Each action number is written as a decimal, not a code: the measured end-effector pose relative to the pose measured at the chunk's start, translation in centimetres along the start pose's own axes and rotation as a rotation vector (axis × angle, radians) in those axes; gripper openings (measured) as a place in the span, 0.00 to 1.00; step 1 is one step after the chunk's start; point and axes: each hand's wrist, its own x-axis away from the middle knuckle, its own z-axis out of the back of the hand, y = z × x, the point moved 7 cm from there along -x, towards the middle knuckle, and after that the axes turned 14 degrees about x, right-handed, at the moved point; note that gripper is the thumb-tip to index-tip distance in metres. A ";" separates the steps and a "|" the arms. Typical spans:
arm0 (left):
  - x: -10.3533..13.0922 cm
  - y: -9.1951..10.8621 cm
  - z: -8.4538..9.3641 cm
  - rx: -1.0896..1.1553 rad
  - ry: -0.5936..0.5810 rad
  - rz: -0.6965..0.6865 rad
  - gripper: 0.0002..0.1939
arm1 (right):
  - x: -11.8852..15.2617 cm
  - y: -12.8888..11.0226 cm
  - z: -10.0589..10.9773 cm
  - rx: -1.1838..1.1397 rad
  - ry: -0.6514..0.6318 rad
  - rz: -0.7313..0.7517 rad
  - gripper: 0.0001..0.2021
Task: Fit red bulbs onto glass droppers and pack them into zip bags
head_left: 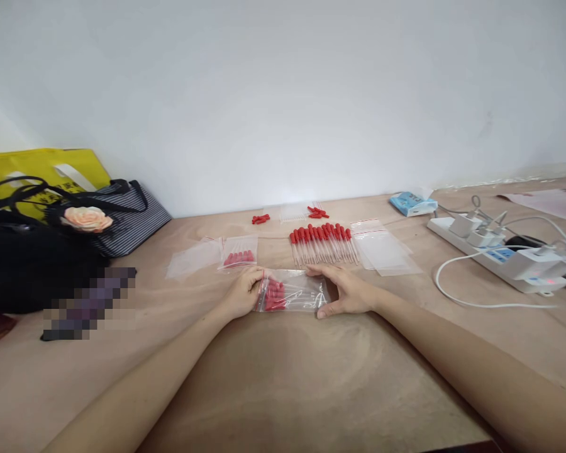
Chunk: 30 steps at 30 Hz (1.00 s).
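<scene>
A clear zip-lock bag (306,291) lies crosswise between my hands. Inside it are several glass droppers with red rubber bulbs (274,296), the bulbs toward the left. My left hand (243,292) is closed on the bag's left end, by the red zip line. Around the right end curves my right hand (353,290), its thumb on the near corner and its fingers on the far edge. Just beyond, a row of red-bulbed droppers (323,244) lies side by side. Another bag with red-bulbed droppers (239,251) rests behind my left hand.
Flat zip-lock bags (382,245) lie right of the row, others (193,257) at left. Loose red bulbs (261,219) sit near the wall. A power strip (500,258) with cables and a blue tissue pack (412,204) are at right. Bags (136,217) crowd the left.
</scene>
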 end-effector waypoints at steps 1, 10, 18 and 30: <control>0.0 0.0 0.0 0.006 0.004 0.006 0.13 | 0.0 0.0 0.0 0.000 0.002 0.004 0.45; 0.3 -0.2 0.7 0.177 0.151 0.116 0.12 | 0.1 -0.1 0.3 0.031 0.011 0.021 0.40; 1.5 -1.8 1.1 0.523 0.226 0.362 0.23 | 0.0 -0.7 0.5 0.043 0.027 0.086 0.36; 1.5 1.1 0.6 0.512 -0.193 0.372 0.24 | -0.1 -1.3 0.4 -0.043 0.001 0.092 0.35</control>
